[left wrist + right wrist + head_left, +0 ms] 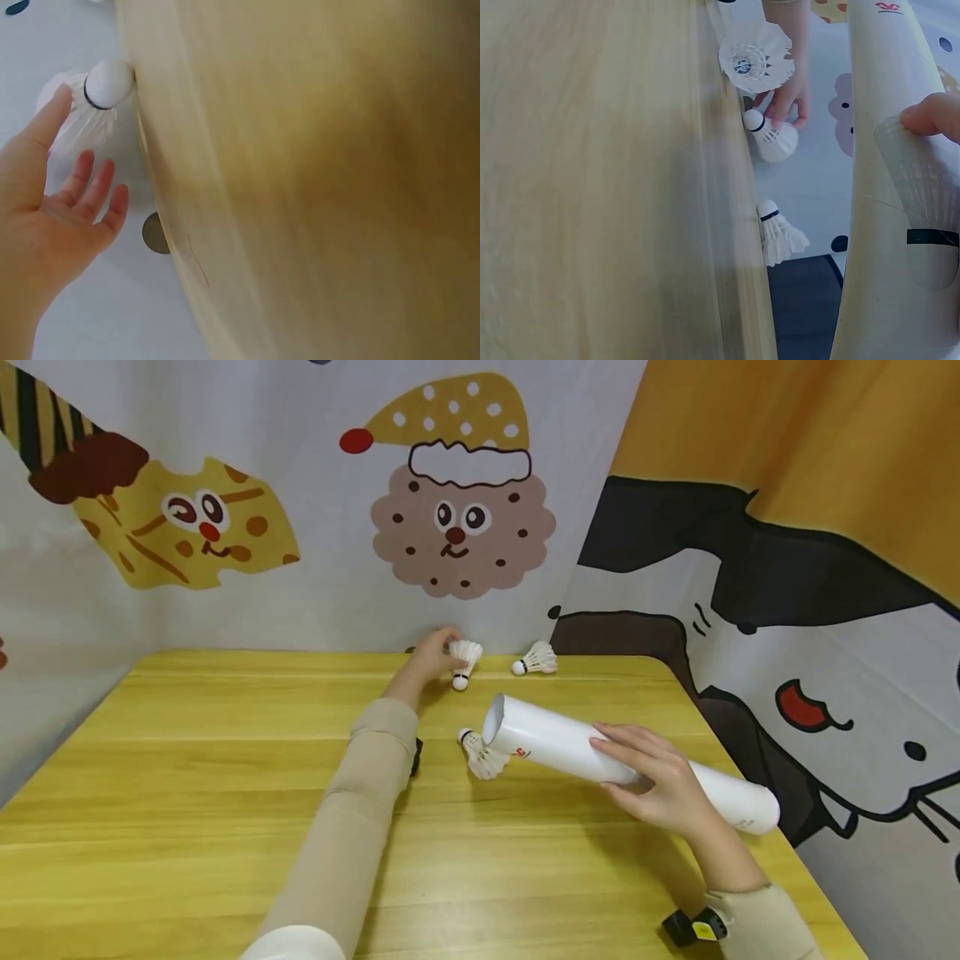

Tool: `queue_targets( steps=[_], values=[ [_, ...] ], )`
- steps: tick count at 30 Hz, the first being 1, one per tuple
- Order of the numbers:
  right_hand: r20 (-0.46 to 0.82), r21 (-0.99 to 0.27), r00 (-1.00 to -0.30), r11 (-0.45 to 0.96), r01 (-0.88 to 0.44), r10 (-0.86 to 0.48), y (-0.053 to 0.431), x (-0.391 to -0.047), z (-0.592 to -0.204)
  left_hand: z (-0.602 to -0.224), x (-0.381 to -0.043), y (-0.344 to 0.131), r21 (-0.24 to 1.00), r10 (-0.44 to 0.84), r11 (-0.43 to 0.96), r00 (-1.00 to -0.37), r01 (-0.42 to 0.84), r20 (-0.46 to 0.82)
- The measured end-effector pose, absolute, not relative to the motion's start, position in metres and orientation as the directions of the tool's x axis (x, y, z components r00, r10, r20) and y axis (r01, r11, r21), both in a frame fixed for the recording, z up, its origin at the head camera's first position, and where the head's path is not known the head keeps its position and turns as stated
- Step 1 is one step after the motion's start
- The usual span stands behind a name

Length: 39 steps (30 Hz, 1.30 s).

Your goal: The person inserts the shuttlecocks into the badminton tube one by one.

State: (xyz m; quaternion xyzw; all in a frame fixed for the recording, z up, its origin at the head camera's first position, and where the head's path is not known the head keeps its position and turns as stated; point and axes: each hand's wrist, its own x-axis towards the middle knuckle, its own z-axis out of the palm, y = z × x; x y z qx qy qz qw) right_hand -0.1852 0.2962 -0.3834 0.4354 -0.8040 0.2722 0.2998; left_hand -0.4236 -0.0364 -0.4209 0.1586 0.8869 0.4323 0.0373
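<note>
At the table's far edge, my left hand (pixel 432 657) is at a white feather shuttlecock (pixel 463 665). Its thumb (pixel 54 112) lies on the feather skirt near the black band, the index finger is hidden behind the skirt, and the other fingers are loosely bent. The cork points toward me. My right hand (pixel 660 777) grips a white shuttlecock tube (pixel 558 739) around its middle, with the tube's open end facing left. In the right wrist view, a printed shuttlecock shows on the tube (pixel 885 90) beside the thumb.
A second shuttlecock (pixel 536 659) lies to the right at the far edge. A third shuttlecock (pixel 482 756) lies near the tube's open mouth. Behind the wooden table (pixel 225 793) hangs a cartoon-print curtain (pixel 315 610), which also runs along the right side.
</note>
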Motion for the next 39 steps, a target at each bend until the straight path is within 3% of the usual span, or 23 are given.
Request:
queue_targets(
  steps=[8, 17, 21, 27, 39],
  values=[
    [0.710, -0.167, -0.459, 0.504, -0.847, -0.535, 0.298, -0.183, -0.381, -0.418, -0.415, -0.050, 0.838, 0.274, 0.438, -0.936, 0.327, 0.222],
    [0.707, -0.155, -0.447, 0.497, -0.854, -0.548, 0.297, -0.185, -0.383, -0.414, -0.400, -0.058, 0.817, 0.269, 0.455, -0.929, 0.354, 0.253],
    [0.702, -0.155, -0.458, 0.510, -0.846, -0.546, 0.297, -0.183, -0.384, -0.414, -0.390, -0.060, 0.843, 0.238, 0.373, -0.918, 0.387, 0.316],
    [0.700, -0.149, -0.462, 0.521, -0.840, -0.545, 0.298, -0.183, -0.385, -0.407, -0.365, -0.063, 0.874, 0.135, 0.253, -0.910, 0.414, 0.392],
    [0.734, -0.141, -0.412, 0.473, -0.870, -0.539, 0.289, -0.190, -0.391, -0.380, -0.295, -0.068, 0.934, 0.063, 0.032, -0.933, 0.356, 0.354]
  ],
)
